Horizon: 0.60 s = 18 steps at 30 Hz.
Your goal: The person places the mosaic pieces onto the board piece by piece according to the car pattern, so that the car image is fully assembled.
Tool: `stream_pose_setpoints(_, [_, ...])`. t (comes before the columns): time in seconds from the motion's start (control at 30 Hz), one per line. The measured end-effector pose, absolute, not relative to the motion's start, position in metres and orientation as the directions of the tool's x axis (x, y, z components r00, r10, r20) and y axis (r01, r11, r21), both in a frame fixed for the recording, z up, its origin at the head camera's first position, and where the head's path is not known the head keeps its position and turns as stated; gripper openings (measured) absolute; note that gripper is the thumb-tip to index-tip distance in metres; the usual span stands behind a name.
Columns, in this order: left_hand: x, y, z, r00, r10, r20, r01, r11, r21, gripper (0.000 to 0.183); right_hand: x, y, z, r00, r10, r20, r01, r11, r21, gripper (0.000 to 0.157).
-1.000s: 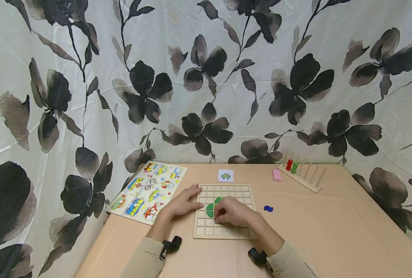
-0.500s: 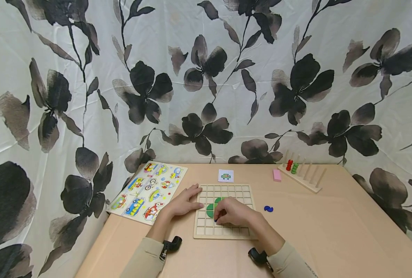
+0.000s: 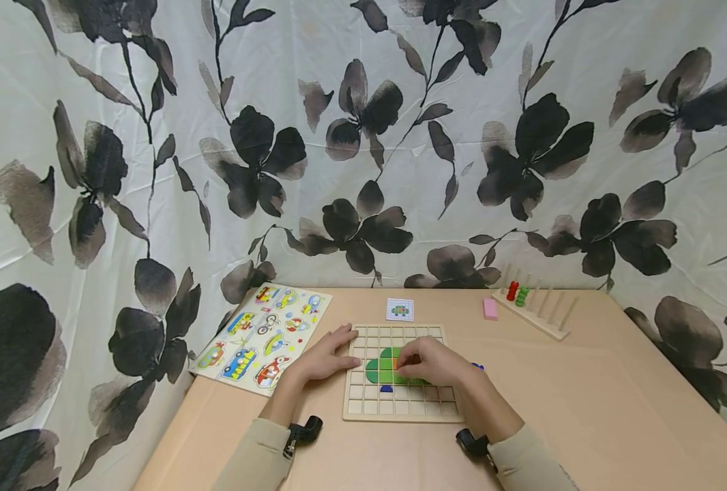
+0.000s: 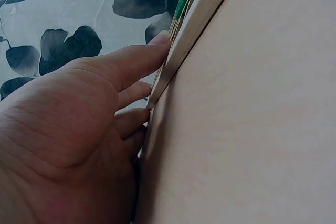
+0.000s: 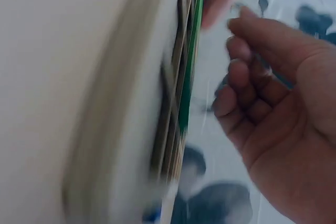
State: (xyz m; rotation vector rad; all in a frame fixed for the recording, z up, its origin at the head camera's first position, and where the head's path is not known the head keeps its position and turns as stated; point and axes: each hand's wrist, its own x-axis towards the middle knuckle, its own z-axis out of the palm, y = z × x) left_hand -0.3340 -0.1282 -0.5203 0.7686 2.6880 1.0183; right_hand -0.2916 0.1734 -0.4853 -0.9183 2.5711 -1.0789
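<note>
In the head view a wooden grid board [image 3: 363, 412] lies on the table. Green pieces [image 3: 372, 371] fill several of its middle squares, with a bit of orange partly covered by my right hand. One dark blue piece [image 3: 386, 389] sits in a square below the green. My left hand [image 3: 322, 358] rests on the board's left edge, thumb and fingers extended. My right hand [image 3: 431, 361] hovers over the board. Its fingers [image 5: 239, 72] are loosely bent in the right wrist view, apart from the board, and nothing shows between them.
Blue pieces [image 3: 477, 366] lie right of the board, partly hidden by my right wrist. Behind the board is a small picture card [image 3: 399, 309]. A pink block [image 3: 490, 309] and a pegged wooden stand [image 3: 532, 315] with red and green beads are back right; a vehicle sheet [image 3: 265, 341] is left.
My right hand has let go of the blue piece, leaving it in a square, and has moved up and right. My left hand has stayed on the board's edge.
</note>
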Motion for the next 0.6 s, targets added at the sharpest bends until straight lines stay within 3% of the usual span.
stream_pose_setpoints(0.33, [-0.334, -0.128, -0.520, -0.859, 0.512, 0.014, 0.398, 0.649, 0.648, 0.073, -0.297, 0.252, -0.478, -0.892, -0.446, 0.075, -0.366, 0.612, -0.701, 0.009])
stream_pose_setpoints(0.6, [-0.333, -0.128, -0.520, -0.869, 0.495, -0.007, 0.364, 0.647, 0.670, 0.073, -0.298, 0.286, -0.480, -0.903, -0.429, -0.026, -0.297, 0.665, -0.685, 0.012])
